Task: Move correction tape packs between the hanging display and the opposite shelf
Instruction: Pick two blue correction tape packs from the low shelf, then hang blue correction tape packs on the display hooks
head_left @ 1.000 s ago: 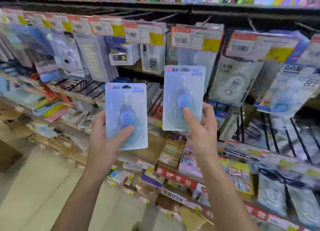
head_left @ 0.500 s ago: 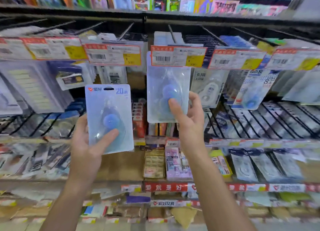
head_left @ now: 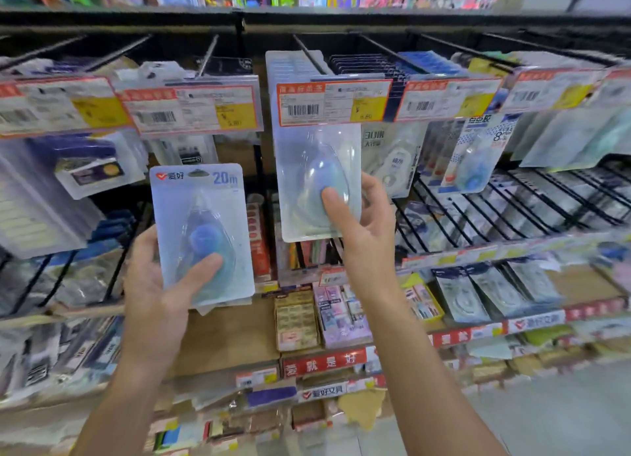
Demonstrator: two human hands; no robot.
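Two light-blue blister packs of correction tape are in my hands. My left hand [head_left: 153, 285] grips one pack [head_left: 201, 223], marked 20m, by its lower edge in front of the shelf. My right hand [head_left: 362, 237] pinches the second pack [head_left: 314, 169], thumb on its blue bubble. That pack's top is hidden behind the price tag [head_left: 333, 102] of a hanging hook [head_left: 309, 54] in the display. More packs of the same shape hang on that hook behind it.
Rows of black hooks [head_left: 512, 196] with other hanging stationery packs fill the display left and right. Price tags [head_left: 191, 109] line the hook ends. Small eraser boxes [head_left: 297, 319] and packets sit on the shelf below. Floor shows at bottom right.
The view has swung to face the display squarely. My right hand has raised its pack up behind the centre price tag. My left hand keeps its pack lower, still held.
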